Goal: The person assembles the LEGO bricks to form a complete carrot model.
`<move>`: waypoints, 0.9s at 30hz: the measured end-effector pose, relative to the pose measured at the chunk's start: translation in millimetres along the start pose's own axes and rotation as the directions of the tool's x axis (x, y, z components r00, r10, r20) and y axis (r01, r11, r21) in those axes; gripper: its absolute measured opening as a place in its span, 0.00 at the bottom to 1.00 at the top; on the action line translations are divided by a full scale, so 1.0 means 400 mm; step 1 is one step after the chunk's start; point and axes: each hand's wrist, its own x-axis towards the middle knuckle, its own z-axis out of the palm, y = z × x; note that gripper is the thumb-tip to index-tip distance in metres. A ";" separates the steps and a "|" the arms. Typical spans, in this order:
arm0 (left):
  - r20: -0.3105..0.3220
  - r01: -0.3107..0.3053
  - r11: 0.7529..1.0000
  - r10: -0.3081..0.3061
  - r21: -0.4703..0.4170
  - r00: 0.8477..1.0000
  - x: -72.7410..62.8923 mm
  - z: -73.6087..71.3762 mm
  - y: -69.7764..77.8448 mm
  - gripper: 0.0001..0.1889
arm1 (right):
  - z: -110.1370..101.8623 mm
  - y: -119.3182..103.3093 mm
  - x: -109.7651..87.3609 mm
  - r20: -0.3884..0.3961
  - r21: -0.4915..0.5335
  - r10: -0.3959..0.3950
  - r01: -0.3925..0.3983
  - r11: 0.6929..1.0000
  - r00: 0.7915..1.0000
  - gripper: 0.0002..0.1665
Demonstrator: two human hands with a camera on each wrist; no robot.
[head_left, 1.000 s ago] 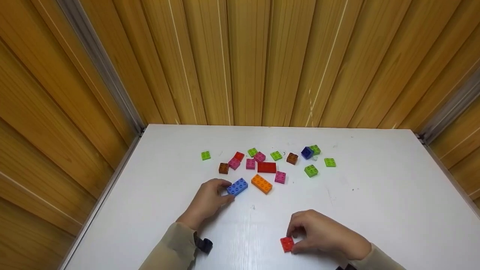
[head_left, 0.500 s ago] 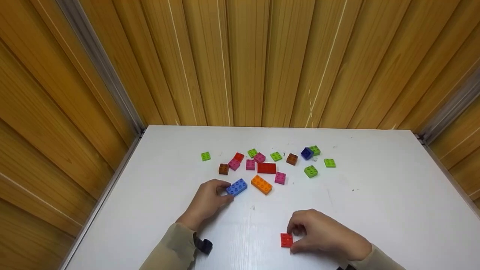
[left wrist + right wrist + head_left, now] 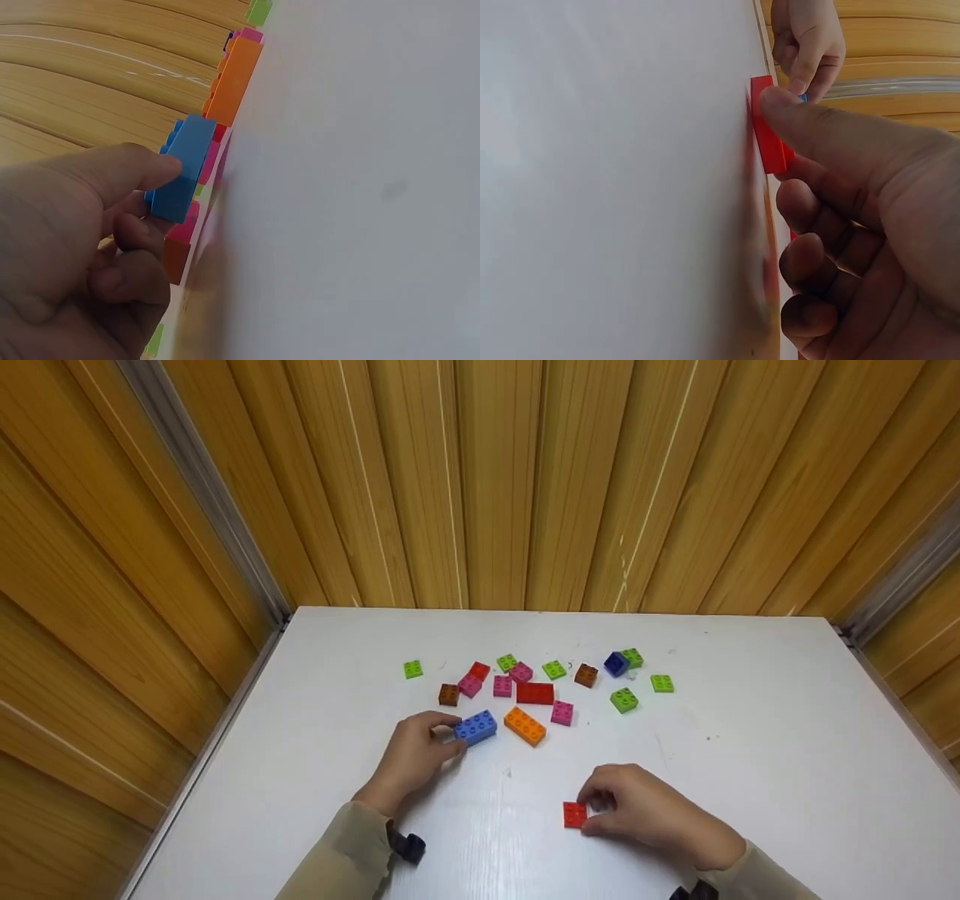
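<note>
Between thumb and fingers my left hand point(image 3: 415, 751) pinches a long blue building brick point(image 3: 475, 727), studs up; the left wrist view shows the thumb pressed on the side of this blue brick point(image 3: 187, 169). My right hand point(image 3: 645, 810) holds a small flat red brick point(image 3: 574, 814) by its right edge, nearer the front of the table. In the right wrist view the thumb lies on the red brick point(image 3: 766, 131), with the other fingers curled below. An orange brick point(image 3: 525, 726) lies just right of the blue one, apart from it.
Behind the hands several loose bricks are scattered on the white table point(image 3: 300, 810): a red one point(image 3: 535, 694), pink ones point(image 3: 562, 712), brown ones point(image 3: 448, 694), green ones point(image 3: 624, 700) and a dark blue one point(image 3: 616, 664) on its side. A wood-patterned wall point(image 3: 495, 487) stands behind.
My right hand has moved away from me with the red brick, which has turned slightly. The left hand and the blue brick have shifted slightly away from me too.
</note>
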 end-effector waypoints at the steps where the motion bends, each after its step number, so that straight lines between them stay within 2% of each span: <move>1: -0.001 -0.006 1.000 0.006 -0.002 1.000 0.000 -0.001 0.003 0.20 | -0.003 0.000 0.001 -0.009 -0.004 0.006 -0.006 1.000 1.000 0.15; 8: -0.022 -0.030 0.999 0.030 -0.017 0.999 -0.003 -0.010 0.041 0.20 | -0.016 -0.002 0.022 -0.025 0.021 0.034 -0.033 0.999 0.999 0.15; 13: -0.020 0.017 0.999 -0.018 -0.050 1.000 -0.005 -0.016 0.071 0.19 | -0.025 -0.007 0.051 -0.025 -0.005 0.017 -0.017 1.000 1.000 0.15; 16: -0.007 0.024 0.997 -0.025 -0.076 1.000 -0.004 -0.020 0.088 0.19 | -0.033 -0.010 0.073 -0.042 -0.040 0.009 -0.010 0.999 0.999 0.15; 23: 0.013 -0.074 0.992 0.076 -0.101 0.997 0.014 -0.015 0.127 0.19 | -0.043 -0.011 0.109 -0.076 -0.039 0.084 -0.087 0.995 0.994 0.16; 27: 0.045 -0.075 0.991 0.081 -0.110 0.996 0.020 -0.005 0.155 0.20 | -0.043 -0.006 0.113 -0.078 -0.007 0.090 -0.091 0.996 0.993 0.16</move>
